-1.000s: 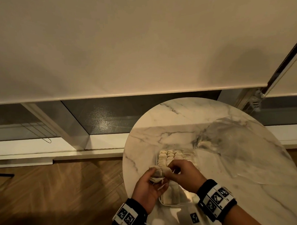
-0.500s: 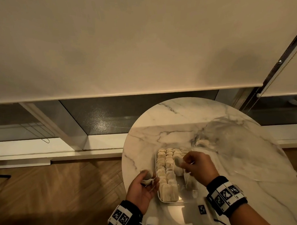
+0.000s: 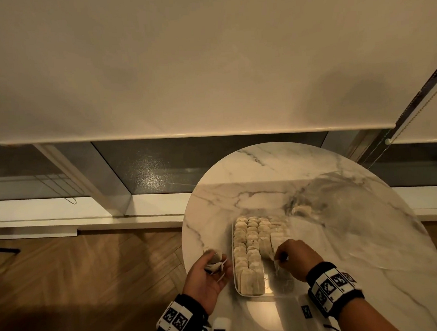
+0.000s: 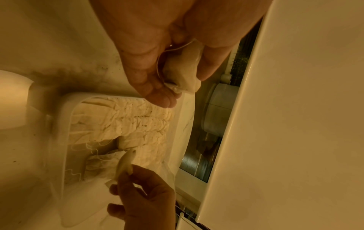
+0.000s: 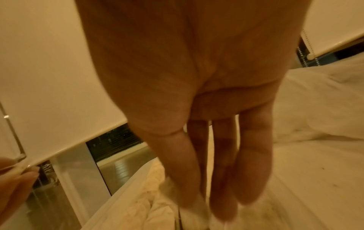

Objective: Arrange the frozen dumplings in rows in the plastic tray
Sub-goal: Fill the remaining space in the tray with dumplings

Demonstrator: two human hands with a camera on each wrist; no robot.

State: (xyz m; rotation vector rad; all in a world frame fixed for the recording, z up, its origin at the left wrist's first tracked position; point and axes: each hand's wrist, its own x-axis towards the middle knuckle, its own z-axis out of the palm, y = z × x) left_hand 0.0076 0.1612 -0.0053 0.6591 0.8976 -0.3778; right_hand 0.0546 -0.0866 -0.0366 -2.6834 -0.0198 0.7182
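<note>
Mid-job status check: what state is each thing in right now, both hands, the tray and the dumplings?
Left hand: beside the tray, grip curled round a few spare dumplings.
Right hand: over the tray's near right part, pinching a single dumpling.
Plastic tray: flat on the table, partly filled.
Rows: packed tight along the left; near right part not yet in rows.
Roller blind: lowered most of the way.
</note>
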